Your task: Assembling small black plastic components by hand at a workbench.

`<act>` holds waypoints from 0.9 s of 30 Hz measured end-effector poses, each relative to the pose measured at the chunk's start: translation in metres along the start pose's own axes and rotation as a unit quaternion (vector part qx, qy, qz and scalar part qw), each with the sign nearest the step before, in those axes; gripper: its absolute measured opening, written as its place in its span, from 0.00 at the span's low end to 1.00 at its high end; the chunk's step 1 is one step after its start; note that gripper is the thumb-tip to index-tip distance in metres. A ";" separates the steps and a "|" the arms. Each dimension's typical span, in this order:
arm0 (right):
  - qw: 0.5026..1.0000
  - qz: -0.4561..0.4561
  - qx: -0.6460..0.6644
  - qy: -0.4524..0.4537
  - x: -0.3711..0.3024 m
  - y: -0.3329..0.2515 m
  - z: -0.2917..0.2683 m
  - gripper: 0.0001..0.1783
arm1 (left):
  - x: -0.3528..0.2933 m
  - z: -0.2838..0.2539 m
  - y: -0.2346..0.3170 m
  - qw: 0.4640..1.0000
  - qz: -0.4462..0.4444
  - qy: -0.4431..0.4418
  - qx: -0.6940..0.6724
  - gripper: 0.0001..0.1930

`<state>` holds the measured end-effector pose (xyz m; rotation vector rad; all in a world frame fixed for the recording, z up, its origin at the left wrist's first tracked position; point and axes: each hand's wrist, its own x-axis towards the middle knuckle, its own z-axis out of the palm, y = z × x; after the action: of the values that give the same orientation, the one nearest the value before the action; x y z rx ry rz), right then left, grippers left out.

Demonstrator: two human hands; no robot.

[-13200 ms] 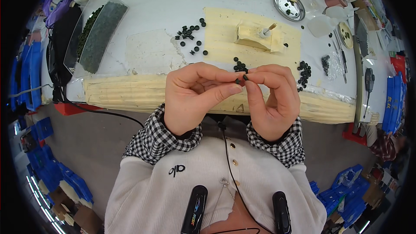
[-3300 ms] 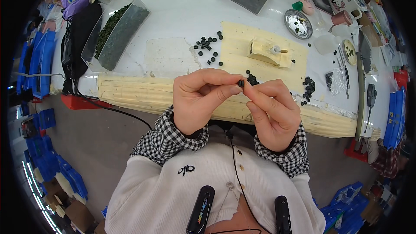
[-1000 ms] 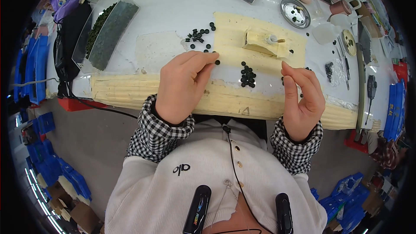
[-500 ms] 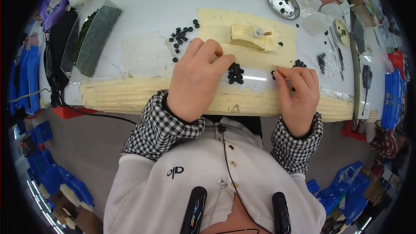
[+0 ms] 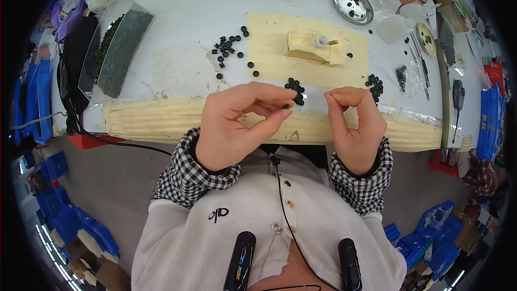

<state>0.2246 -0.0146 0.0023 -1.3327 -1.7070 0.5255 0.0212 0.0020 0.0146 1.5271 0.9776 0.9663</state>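
Over the near edge of the table, my left hand [image 5: 229,126] pinches a small black round piece [image 5: 286,106] between thumb and fingers. To its right, my right hand [image 5: 360,124] has its thumb and fingertips pressed together; whatever they hold is hidden. Small black ridged wheel-like pieces lie in a cluster [image 5: 293,87] just beyond and between the hands. A second cluster [image 5: 376,85] sits past my right hand. Several more are scattered loosely [image 5: 225,47] beyond my left hand. A taped yellow block [image 5: 307,46] bearing a white ring and a short brown peg stands on a yellow sheet [image 5: 264,37].
On the left is a clear tray [image 5: 126,48] with dark green bits. A round metal dish [image 5: 353,5] holds a few dark pieces at the back right. Thin tools [image 5: 423,64] lie near the right edge. Yellow tape covers the table's front edge [image 5: 151,118].
Both hands have drawn back toward me; my left has turned, showing the black piece between its fingers. Loose pieces and part of the right cluster are now uncovered.
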 end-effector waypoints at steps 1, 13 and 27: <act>1.000 0.001 0.022 -0.008 0.000 -0.002 0.002 0.10 | -0.002 -0.002 -0.001 0.998 -0.013 -0.040 -0.035 0.08; 0.985 0.009 0.164 -0.054 0.009 -0.017 0.008 0.12 | -0.002 -0.002 -0.010 0.886 -0.167 -0.017 -0.431 0.12; 0.930 0.094 0.349 -0.071 0.010 -0.017 0.018 0.08 | -0.004 0.005 -0.010 0.938 -0.082 0.026 -0.335 0.09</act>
<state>0.1997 -0.0082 0.0099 -0.9426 -1.3041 1.2336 0.0234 -0.0017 0.0037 0.8391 0.6904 1.0795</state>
